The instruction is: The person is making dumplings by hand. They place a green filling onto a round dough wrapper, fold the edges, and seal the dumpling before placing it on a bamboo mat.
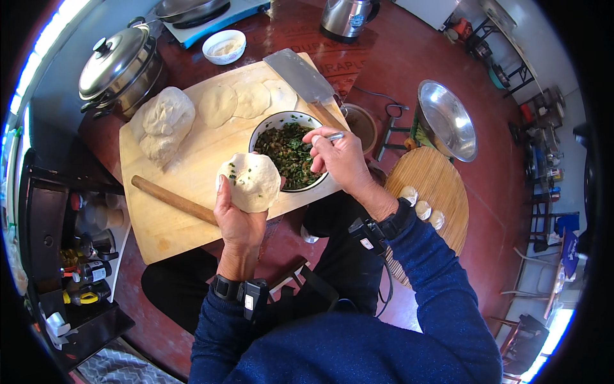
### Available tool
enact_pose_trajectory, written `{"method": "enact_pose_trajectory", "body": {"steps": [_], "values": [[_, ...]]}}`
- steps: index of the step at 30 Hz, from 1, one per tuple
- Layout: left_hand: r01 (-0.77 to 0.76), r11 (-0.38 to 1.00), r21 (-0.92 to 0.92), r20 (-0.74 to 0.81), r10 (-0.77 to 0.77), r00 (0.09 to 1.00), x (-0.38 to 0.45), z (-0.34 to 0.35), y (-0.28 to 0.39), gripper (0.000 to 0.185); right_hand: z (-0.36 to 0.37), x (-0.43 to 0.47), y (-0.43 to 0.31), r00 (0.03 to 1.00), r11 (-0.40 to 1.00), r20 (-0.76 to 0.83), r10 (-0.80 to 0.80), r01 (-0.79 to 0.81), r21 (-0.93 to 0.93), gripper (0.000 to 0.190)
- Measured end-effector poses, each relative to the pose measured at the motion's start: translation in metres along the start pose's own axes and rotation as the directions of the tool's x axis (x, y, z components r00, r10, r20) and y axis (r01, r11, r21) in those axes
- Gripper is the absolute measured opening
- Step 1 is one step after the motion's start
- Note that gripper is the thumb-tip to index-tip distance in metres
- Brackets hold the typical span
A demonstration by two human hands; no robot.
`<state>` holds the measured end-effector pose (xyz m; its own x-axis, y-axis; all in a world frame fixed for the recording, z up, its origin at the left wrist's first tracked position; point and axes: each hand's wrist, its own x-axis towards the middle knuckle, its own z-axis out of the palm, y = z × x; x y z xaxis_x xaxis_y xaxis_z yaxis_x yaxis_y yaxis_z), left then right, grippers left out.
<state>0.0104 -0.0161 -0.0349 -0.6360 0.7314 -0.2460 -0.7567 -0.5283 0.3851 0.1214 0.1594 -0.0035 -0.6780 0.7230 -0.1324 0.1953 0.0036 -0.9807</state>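
Note:
On my left hand (240,225) lies a round dough wrapper (252,185), dotted with a few bits of green filling; my thumb presses its left edge. My right hand (340,156) grips a metal utensil (335,136), probably a spoon, whose far end is hidden. It hovers over the right side of an enamel bowl (253,139) of chopped green filling (283,153). Three rolled wrappers (252,100) lie in an overlapping row behind the bowl. A large lump of dough (163,120) rests at the left, and a wooden rolling pin (172,199) lies nearer me.
The wooden board (201,153) carries a cleaver (300,72) at its far right. Beyond it stand a steel pot (120,67), a small white bowl (224,48) and a steel kettle (346,19). At right are a steel basin (446,120) and a round slatted tray (427,168) holding three dumplings (423,210).

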Motion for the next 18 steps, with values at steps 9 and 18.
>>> {"method": "enact_pose_trajectory", "body": {"steps": [9, 18], "values": [[-0.032, 0.999, 0.04, -0.037, 0.033, 0.999, -0.005, 0.006, 0.007, 0.045, -0.012, -0.007, 0.001, 0.99, 0.927, -0.083, 0.115, -0.077, 0.368, 0.019], [-0.063, 0.987, 0.147, -0.053, 0.072, 0.996, 0.009, 0.026, -0.004, 0.042, -0.039, -0.029, -0.016, 0.987, 0.915, -0.159, 0.037, 0.031, 0.401, 0.019]]}}
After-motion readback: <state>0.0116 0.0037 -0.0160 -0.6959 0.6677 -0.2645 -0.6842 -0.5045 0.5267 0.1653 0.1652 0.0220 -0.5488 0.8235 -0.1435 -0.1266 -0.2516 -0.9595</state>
